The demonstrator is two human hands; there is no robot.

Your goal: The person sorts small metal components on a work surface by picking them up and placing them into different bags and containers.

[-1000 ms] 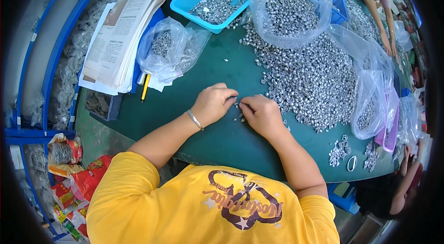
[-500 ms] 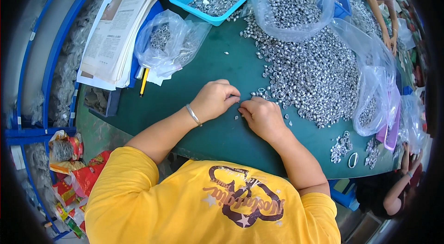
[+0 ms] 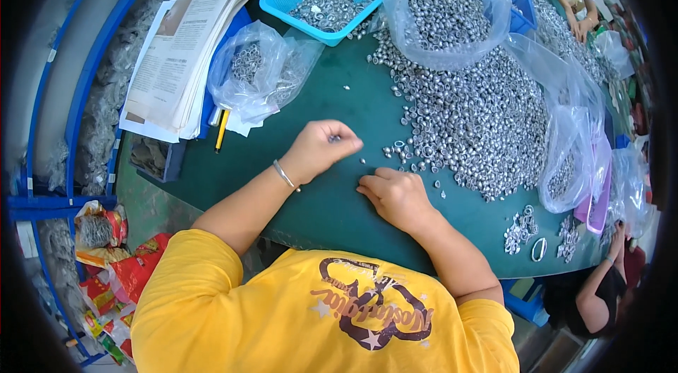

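Note:
My left hand (image 3: 322,150) is held over the green table with its fingers curled. A small grey metal piece (image 3: 334,138) shows inside the curl of those fingers. My right hand (image 3: 399,198) rests on the table to the right, thumb and fingers closed together; whatever they hold, if anything, is hidden. Between the two hands lies one tiny silvery metal piece (image 3: 362,161). Just beyond my right hand begins a wide pile of small silvery dome-shaped metal parts (image 3: 480,119), with a few loose ring-like parts (image 3: 397,150) at its near left edge.
A turquoise basket (image 3: 272,2) and an open clear bag of parts (image 3: 395,20) stand at the back. Left are papers (image 3: 176,48), a bagged batch (image 3: 247,66) and a yellow pen (image 3: 222,131). Small metal heaps (image 3: 521,229) lie right. Other people work at the right.
My hands have moved apart: the left slightly up and left, with its fingers curled in, the right down toward me. The tiny piece between them lies farther from me.

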